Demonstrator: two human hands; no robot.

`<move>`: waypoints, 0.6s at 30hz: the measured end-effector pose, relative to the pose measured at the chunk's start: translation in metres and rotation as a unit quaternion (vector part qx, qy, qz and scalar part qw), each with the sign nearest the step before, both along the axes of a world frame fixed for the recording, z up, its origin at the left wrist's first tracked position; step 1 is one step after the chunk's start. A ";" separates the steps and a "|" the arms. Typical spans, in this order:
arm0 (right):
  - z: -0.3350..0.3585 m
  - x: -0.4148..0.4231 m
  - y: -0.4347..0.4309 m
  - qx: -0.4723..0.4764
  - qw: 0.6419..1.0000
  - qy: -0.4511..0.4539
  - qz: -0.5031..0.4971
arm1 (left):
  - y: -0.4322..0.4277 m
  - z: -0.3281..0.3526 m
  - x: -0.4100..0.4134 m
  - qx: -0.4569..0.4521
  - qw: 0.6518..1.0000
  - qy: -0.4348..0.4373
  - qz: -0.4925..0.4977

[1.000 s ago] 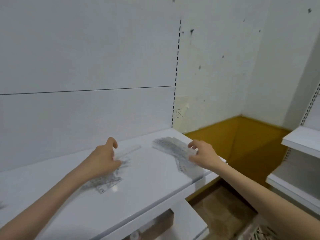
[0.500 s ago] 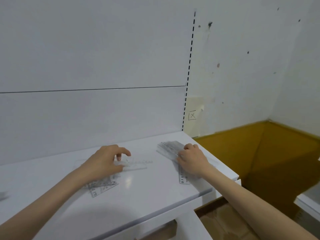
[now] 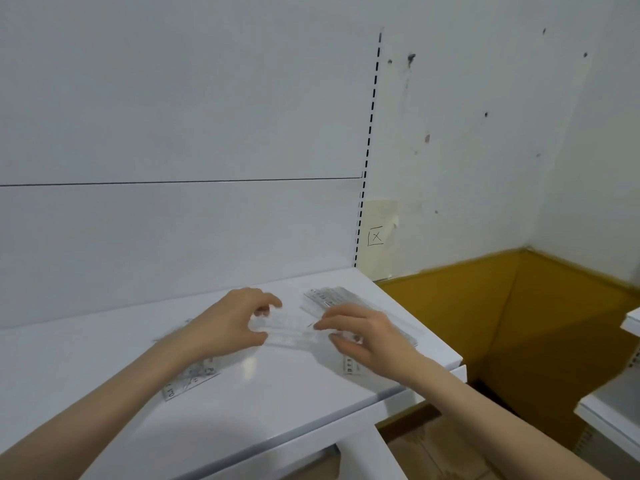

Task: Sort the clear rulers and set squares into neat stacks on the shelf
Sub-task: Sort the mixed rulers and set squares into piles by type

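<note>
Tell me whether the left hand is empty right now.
No, the left hand grips one end of a clear ruler between its thumb and curled fingers.

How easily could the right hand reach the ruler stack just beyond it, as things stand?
Probably easily. The right hand hovers partly over the stack with nothing between them, though its fingertips seem busy at the ruler that the left hand holds.
</note>
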State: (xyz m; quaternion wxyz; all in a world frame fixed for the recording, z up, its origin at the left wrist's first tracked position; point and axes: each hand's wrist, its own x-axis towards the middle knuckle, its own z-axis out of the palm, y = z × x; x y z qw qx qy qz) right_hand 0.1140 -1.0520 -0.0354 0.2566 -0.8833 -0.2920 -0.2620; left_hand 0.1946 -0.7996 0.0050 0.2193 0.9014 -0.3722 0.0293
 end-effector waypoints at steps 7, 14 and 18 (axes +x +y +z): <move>-0.022 0.016 -0.058 0.005 0.948 0.090 -0.305 | 0.033 -0.013 0.005 -0.022 0.993 0.011 0.114; -0.015 0.015 -0.053 -0.129 0.915 0.142 -0.354 | 0.050 -0.011 0.006 -0.033 0.992 -0.018 0.124; -0.002 0.015 -0.052 -0.101 0.922 0.115 -0.356 | 0.059 -0.011 0.004 0.013 0.990 -0.043 0.137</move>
